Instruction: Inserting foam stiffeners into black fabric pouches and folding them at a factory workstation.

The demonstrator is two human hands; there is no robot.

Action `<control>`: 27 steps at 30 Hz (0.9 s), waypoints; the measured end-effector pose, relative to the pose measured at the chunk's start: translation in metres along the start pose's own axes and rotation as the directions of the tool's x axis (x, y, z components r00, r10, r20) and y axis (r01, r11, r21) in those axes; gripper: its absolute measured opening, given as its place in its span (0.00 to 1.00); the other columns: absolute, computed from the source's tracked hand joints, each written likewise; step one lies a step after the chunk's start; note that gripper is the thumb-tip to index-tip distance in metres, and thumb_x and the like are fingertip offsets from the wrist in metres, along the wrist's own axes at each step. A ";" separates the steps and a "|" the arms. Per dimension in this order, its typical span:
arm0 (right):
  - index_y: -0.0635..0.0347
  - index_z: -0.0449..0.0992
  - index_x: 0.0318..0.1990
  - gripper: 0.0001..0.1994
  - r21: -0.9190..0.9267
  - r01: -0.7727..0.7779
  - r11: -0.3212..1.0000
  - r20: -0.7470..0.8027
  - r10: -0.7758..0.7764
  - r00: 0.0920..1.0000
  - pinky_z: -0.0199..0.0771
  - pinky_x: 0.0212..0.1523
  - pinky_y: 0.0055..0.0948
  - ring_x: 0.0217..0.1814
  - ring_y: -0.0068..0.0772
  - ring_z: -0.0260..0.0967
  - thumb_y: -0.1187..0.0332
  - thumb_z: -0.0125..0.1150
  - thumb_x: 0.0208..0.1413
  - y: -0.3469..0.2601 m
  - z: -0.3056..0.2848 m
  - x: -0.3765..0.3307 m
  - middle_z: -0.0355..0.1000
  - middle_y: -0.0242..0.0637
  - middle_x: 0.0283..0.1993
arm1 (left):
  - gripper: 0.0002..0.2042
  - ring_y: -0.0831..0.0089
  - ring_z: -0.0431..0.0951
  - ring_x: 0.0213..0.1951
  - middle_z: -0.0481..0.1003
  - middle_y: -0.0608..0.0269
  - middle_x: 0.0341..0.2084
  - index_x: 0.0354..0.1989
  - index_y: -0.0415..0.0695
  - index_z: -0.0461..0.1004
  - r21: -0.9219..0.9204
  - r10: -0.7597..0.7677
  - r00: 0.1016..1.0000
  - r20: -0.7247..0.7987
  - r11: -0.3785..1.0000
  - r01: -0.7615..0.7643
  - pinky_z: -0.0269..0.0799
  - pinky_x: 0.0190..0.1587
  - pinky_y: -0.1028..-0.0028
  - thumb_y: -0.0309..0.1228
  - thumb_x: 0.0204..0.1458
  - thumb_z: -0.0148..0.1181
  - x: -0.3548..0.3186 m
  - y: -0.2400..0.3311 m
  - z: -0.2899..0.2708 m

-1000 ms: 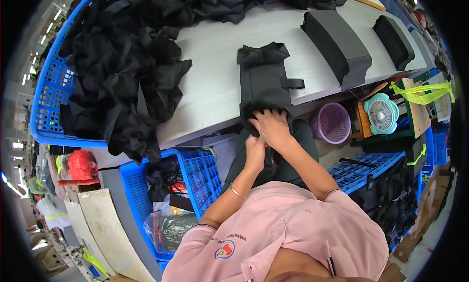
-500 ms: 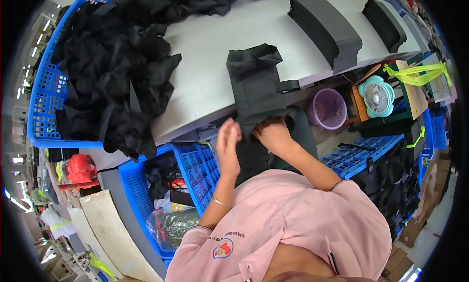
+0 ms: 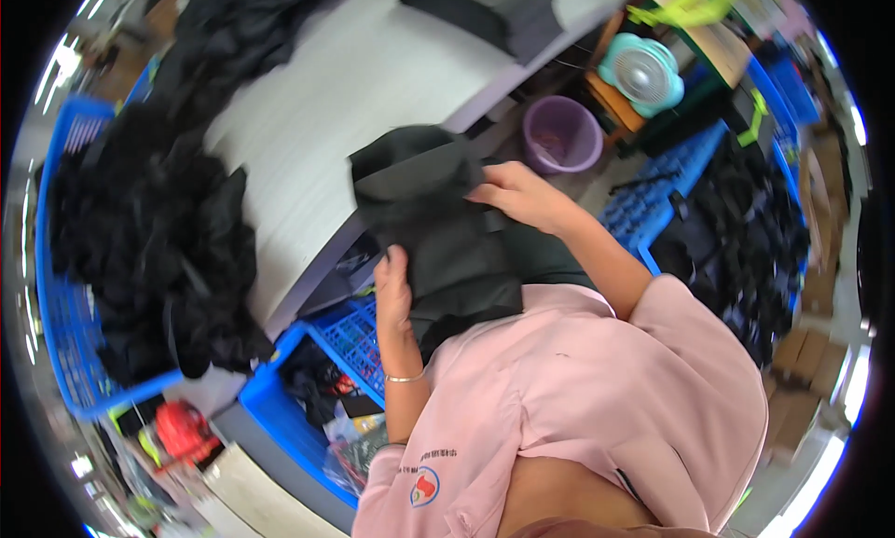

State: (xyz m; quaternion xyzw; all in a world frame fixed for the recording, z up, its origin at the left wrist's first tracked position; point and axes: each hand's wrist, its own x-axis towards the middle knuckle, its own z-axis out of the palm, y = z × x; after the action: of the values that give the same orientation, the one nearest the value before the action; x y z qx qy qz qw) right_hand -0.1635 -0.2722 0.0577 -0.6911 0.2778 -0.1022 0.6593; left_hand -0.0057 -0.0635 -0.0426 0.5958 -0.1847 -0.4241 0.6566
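Note:
A black fabric bag [image 3: 433, 226] stretches from my lap toward the table edge, its far end gaping. My left hand [image 3: 393, 291] grips its left side, thumb on top and the other fingers hidden behind the cloth. At the right side, my right hand [image 3: 522, 198] pinches the edge near the upper part, where a small side strap was seen. Dark cloth also lies across my lap, under the bag.
Beyond lies a pale table [image 3: 308, 118] with a stack of dark grey cut pieces [image 3: 485, 11]. Black cloth [image 3: 158, 249] heaps over a blue crate [image 3: 70, 333] at left. A purple basket [image 3: 562, 135], a teal fan [image 3: 643, 74] and a blue crate [image 3: 676, 179] stand right.
My right hand has moved from the bag's near middle up to its right edge. My left hand has closed on the left side. The bag has come nearer, and the view has turned.

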 end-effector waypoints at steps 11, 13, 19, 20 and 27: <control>0.67 0.81 0.45 0.10 0.461 -0.029 0.887 -0.071 0.069 0.995 0.74 0.44 0.21 0.40 0.18 0.73 0.78 0.60 0.58 0.069 0.005 -0.010 0.79 0.27 0.39 | 0.27 0.62 0.73 0.59 0.71 0.56 0.60 0.65 0.37 0.65 -0.506 0.029 0.971 0.238 0.857 0.098 0.65 0.65 0.64 0.37 0.60 0.61 -0.002 -0.018 0.008; 0.67 0.81 0.45 0.11 0.384 0.008 0.923 -0.145 0.052 0.988 0.74 0.46 0.24 0.40 0.21 0.73 0.79 0.59 0.55 0.080 -0.002 -0.018 0.79 0.30 0.38 | 0.26 0.64 0.73 0.59 0.71 0.55 0.61 0.65 0.38 0.65 -0.433 -0.005 0.969 0.248 0.894 0.115 0.67 0.63 0.65 0.36 0.61 0.60 0.000 -0.011 0.025; 0.67 0.75 0.36 0.07 0.401 0.205 0.893 -0.610 0.093 0.787 0.72 0.42 0.28 0.39 0.24 0.71 0.79 0.61 0.48 0.125 -0.088 -0.072 0.74 0.33 0.33 | 0.24 0.66 0.74 0.58 0.68 0.53 0.63 0.68 0.40 0.62 -0.063 -0.055 0.982 0.182 0.996 0.067 0.73 0.55 0.68 0.35 0.66 0.53 0.002 0.008 0.079; 0.67 0.74 0.35 0.07 0.246 0.154 0.957 -0.719 0.074 0.691 0.72 0.41 0.30 0.38 0.25 0.70 0.78 0.63 0.47 0.129 -0.114 -0.092 0.73 0.35 0.33 | 0.24 0.65 0.74 0.58 0.68 0.53 0.63 0.68 0.40 0.61 -0.037 -0.089 0.977 0.193 0.994 0.098 0.73 0.55 0.69 0.36 0.66 0.53 0.002 0.002 0.079; 0.64 0.77 0.36 0.08 -0.140 -0.172 0.975 -0.988 -0.126 0.086 0.68 0.38 0.29 0.35 0.23 0.66 0.71 0.64 0.50 0.110 -0.288 -0.327 0.72 0.33 0.30 | 0.22 0.64 0.76 0.54 0.72 0.52 0.58 0.63 0.37 0.67 0.080 -0.259 0.952 0.162 0.965 0.249 0.76 0.52 0.67 0.35 0.64 0.56 0.003 -0.040 0.068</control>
State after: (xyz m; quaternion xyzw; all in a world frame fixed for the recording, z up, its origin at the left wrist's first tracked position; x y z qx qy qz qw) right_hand -0.6073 -0.3464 0.0561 -0.5031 0.6702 -0.5003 0.2180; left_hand -0.0682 -0.1053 -0.0657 0.5950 -0.1748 -0.5490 0.5604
